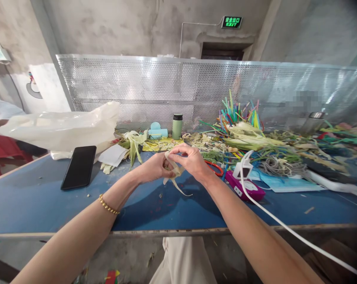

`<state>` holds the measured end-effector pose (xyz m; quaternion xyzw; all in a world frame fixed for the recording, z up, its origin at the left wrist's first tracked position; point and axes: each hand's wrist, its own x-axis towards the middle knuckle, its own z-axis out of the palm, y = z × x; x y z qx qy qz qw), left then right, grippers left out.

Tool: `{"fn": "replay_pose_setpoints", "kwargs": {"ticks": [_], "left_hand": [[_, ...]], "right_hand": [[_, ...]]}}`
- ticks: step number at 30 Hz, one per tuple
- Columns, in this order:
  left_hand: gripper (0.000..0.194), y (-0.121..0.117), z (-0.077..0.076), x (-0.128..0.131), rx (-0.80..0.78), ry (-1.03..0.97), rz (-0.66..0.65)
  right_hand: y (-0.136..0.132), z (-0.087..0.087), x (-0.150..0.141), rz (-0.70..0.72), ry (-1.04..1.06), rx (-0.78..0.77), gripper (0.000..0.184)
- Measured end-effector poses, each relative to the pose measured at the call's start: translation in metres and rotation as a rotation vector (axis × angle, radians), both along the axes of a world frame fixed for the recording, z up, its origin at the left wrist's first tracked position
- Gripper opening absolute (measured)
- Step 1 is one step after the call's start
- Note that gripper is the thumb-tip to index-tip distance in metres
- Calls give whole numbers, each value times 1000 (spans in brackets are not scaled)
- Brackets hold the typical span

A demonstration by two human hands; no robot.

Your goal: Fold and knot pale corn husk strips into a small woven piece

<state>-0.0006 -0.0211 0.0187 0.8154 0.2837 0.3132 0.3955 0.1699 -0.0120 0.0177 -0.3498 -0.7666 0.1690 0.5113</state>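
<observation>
Over the blue table, my left hand is closed around a small bundle of pale corn husk. A thin curled strip of it hangs down toward the tabletop. The fingers of my right hand pinch the upper end of the same husk, close against the left hand. My fingers hide much of the bundle. Behind the hands lie green and pale husk scraps, and a red ring sits just right of the right wrist.
A black phone and a large plastic bag lie at left. At the back stands a green bottle. To the right are a purple power strip with a white cable, husks and colourful stems. Perforated metal borders the table.
</observation>
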Motion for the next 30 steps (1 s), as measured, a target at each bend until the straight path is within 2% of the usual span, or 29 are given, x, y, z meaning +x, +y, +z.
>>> {"fn": "replay_pose_setpoints", "kwargs": {"ticks": [5, 9, 11, 13, 16, 21, 26, 30], "left_hand": [[17, -5, -1, 1, -101, -14, -46], [22, -1, -2, 0, -219, -193, 41], [24, 2, -2, -1, -263, -314, 95], [23, 6, -1, -2, -268, -424, 165], [25, 9, -1, -2, -237, -495, 244], [29, 8, -2, -1, -221, -432, 250], [21, 6, -3, -1, -243, -353, 259], [19, 6, -4, -2, -270, -358, 192]], "right_hand": [[-2, 1, -1, -41, 19, 36, 11], [7, 4, 11, -175, 135, 7, 32], [11, 5, 16, -266, 270, -45, 44], [11, 7, 18, -296, 306, -128, 47], [5, 7, 12, -189, 190, -267, 47], [-3, 3, 2, -50, 160, -321, 32], [-1, 4, 4, -66, 227, -300, 27], [0, 3, 5, -77, 220, -235, 30]]}}
